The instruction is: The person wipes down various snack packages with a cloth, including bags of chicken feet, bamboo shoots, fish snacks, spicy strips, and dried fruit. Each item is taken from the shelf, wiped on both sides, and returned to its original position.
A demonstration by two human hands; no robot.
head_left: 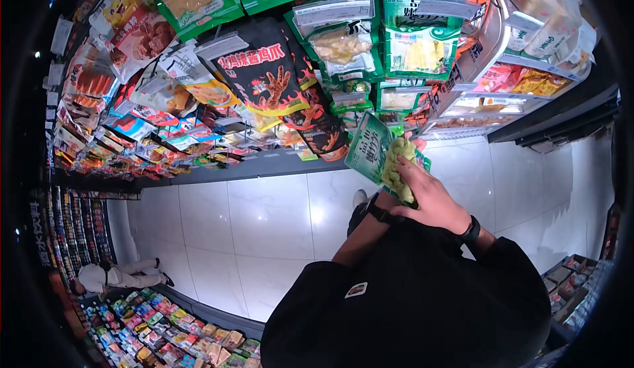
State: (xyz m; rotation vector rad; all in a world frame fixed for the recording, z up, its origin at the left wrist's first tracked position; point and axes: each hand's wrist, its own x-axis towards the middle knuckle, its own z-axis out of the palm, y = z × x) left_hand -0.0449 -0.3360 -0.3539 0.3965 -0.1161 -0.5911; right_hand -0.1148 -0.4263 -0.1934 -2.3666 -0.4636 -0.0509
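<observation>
A green food packet (370, 147) with white lettering is held in front of my body, tilted. My left hand (389, 200) supports it from beneath, and the packet hides most of that hand; fingertips show past its far edge. Across the packet lies a crumpled, pale green cloth (398, 160). My right hand (430, 196) presses its bent fingers onto this cloth from above. Dark bands circle both wrists. Just beyond the packet hang black snack packets (267, 80) with a chicken-foot picture and similar green packets (422, 44).
A rack of hanging snacks (165, 117) fills the far side, with price tags (333, 11) jutting out. White shelves (495, 97) stand at the right. Pale floor tiles (271, 216) run between displays. Packaged goods (158, 328) and a person (112, 277) are at lower left.
</observation>
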